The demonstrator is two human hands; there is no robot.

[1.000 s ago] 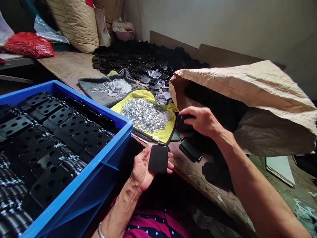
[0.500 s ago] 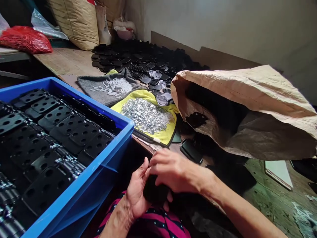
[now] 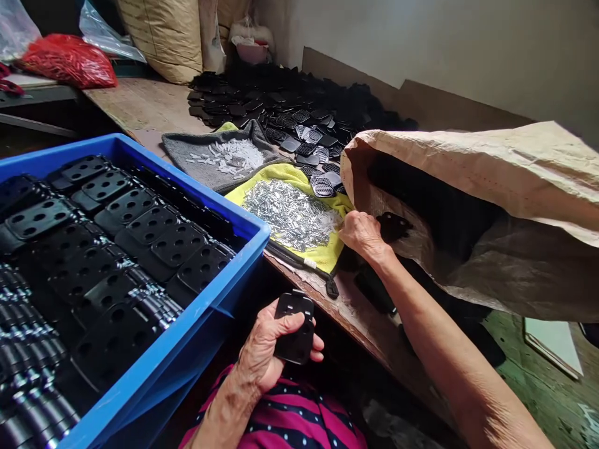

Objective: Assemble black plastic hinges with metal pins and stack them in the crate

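Note:
My left hand (image 3: 264, 349) is wrapped round a black plastic plate (image 3: 296, 329) with rounded corners, holding it above my lap with the thumb across its face. Small light slots show near its upper end. At the right edge of the yellow cloth (image 3: 339, 249), my right hand (image 3: 360, 232) is closed, its fingertips turned away from view, so what they hold, if anything, is hidden. Beside it lies a heap of small shiny metal pins (image 3: 290, 215) on the cloth, with a few whitish pieces at the heap's right side.
To the left stands a blue crate (image 3: 187, 318) with rows of black holed plates (image 3: 175, 244). A grey cloth (image 3: 201, 168) carries white plastic pieces (image 3: 234, 154). Many black plates (image 3: 281, 100) are piled behind. An open paper sack (image 3: 468, 149) lies at right, and a red bag (image 3: 70, 61) at far left.
My right hand has left the black plate and moved up and right to the yellow cloth's edge. My left hand keeps the plate, now in plain view. The camera view has shifted slightly.

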